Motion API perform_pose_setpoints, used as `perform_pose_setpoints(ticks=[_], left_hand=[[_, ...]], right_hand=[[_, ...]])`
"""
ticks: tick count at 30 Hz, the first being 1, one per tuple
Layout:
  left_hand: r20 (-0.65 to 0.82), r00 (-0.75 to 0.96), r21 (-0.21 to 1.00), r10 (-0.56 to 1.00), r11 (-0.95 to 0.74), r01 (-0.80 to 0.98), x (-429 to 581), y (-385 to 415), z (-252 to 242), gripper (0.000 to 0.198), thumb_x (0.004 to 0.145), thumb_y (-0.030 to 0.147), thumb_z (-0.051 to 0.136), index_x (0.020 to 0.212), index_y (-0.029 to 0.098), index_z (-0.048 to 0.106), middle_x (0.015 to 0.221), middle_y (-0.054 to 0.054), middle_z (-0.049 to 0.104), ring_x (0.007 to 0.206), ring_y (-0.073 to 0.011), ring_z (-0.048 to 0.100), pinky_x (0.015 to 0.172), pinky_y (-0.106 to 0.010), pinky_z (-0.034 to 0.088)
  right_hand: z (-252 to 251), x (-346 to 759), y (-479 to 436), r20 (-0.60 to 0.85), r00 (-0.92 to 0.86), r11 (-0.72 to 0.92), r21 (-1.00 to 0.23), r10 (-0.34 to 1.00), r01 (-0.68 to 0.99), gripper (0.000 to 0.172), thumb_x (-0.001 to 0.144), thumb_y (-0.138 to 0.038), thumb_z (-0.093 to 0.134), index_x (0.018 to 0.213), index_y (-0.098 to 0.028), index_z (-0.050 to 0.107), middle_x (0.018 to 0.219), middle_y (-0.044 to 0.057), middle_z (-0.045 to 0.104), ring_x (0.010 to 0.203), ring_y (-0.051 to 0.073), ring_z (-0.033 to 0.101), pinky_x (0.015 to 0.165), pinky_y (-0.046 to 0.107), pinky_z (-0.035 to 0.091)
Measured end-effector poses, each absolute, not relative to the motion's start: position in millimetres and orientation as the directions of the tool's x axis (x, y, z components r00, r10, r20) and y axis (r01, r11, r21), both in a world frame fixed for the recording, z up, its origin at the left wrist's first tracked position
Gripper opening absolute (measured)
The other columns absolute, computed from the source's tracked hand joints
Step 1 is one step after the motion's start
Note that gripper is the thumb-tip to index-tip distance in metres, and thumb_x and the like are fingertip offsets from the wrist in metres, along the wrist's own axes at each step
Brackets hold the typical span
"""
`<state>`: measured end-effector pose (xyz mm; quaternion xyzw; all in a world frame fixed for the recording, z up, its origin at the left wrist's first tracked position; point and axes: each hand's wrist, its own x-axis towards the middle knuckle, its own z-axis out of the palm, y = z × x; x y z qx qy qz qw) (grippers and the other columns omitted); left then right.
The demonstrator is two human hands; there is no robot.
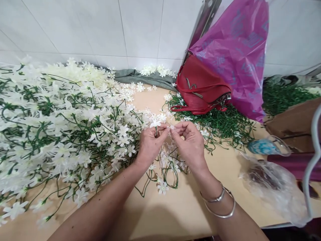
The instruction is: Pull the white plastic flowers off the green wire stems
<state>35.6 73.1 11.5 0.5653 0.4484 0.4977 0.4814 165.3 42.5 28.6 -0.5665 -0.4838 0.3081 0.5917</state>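
Note:
My left hand [150, 142] and my right hand [190, 142] meet above the table's middle, fingers pinched together. Between their fingertips sits a small white artificial flower [171, 127] on a thin green stem. The left hand's fingers also touch a white bloom [155, 123] of the same sprig. Green stems with white flowers [167, 167] trail down below both hands onto the beige table [170, 214]. Two silver bangles [220, 204] ring my right wrist.
A large heap of white flower vines [57, 127] fills the left. Bare green stems [225, 125] lie at right under a red handbag [200, 88] and a purple plastic bag [238, 50]. Clear plastic bags [273, 187] and a cardboard box [296, 124] sit far right.

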Motion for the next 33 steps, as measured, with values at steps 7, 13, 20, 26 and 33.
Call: perform_pose_setpoints(ticks=[7, 13, 20, 26, 33], left_hand=[[0.277, 0.147, 0.932, 0.95, -0.302, 0.198, 30, 72, 17, 0.022, 0.093, 0.034, 0.065, 0.095, 0.016, 0.079, 0.06, 0.001, 0.063, 0.06, -0.0141, 0.057, 0.059, -0.025, 0.042], [0.365, 0.117, 0.849, 0.924, -0.381, 0.366, 30, 69, 21, 0.029, 0.097, 0.036, 0.062, 0.086, 0.014, 0.078, 0.055, 0.002, 0.057, 0.052, -0.0118, 0.045, 0.056, -0.026, 0.036], [0.446, 0.155, 0.825, 0.882, -0.472, 0.309, 30, 66, 19, 0.022, 0.098, 0.029, 0.062, 0.096, 0.015, 0.079, 0.081, -0.005, 0.077, 0.063, -0.014, 0.061, 0.066, -0.027, 0.046], [0.305, 0.152, 0.908, 0.94, -0.335, 0.251, 33, 66, 19, 0.027, 0.098, 0.035, 0.063, 0.099, 0.017, 0.082, 0.064, 0.0, 0.069, 0.056, -0.0127, 0.056, 0.06, -0.025, 0.045], [0.16, 0.13, 0.987, 0.979, -0.162, 0.003, 37, 70, 11, 0.028, 0.094, 0.042, 0.065, 0.094, 0.017, 0.079, 0.065, -0.001, 0.066, 0.07, -0.0177, 0.063, 0.065, -0.025, 0.048]], right_hand=[[30, 171, 48, 0.021, 0.296, 0.052, -0.994, 0.955, -0.097, 0.039, 0.074, -0.032, 0.082, 0.106, -0.021, 0.064, 0.068, -0.007, 0.062, 0.061, 0.012, 0.056, 0.064, 0.028, 0.045], [33, 163, 47, -0.051, 0.287, 0.029, -0.963, 0.957, -0.268, 0.035, 0.069, -0.033, 0.088, 0.098, -0.022, 0.071, 0.067, -0.006, 0.065, 0.059, 0.01, 0.054, 0.065, 0.027, 0.045], [37, 161, 45, -0.178, 0.253, -0.049, -0.895, 0.951, -0.444, 0.044, 0.062, -0.029, 0.092, 0.1, -0.02, 0.072, 0.068, -0.006, 0.066, 0.059, 0.008, 0.052, 0.063, 0.024, 0.044], [36, 161, 46, -0.142, 0.284, 0.004, -0.888, 0.948, -0.459, 0.037, 0.067, -0.028, 0.089, 0.098, -0.022, 0.071, 0.073, -0.005, 0.068, 0.06, 0.007, 0.052, 0.064, 0.022, 0.045], [33, 162, 48, -0.134, 0.27, -0.019, -0.921, 0.954, -0.39, 0.037, 0.064, -0.031, 0.088, 0.095, -0.022, 0.072, 0.067, -0.007, 0.061, 0.058, 0.009, 0.052, 0.062, 0.026, 0.047]])
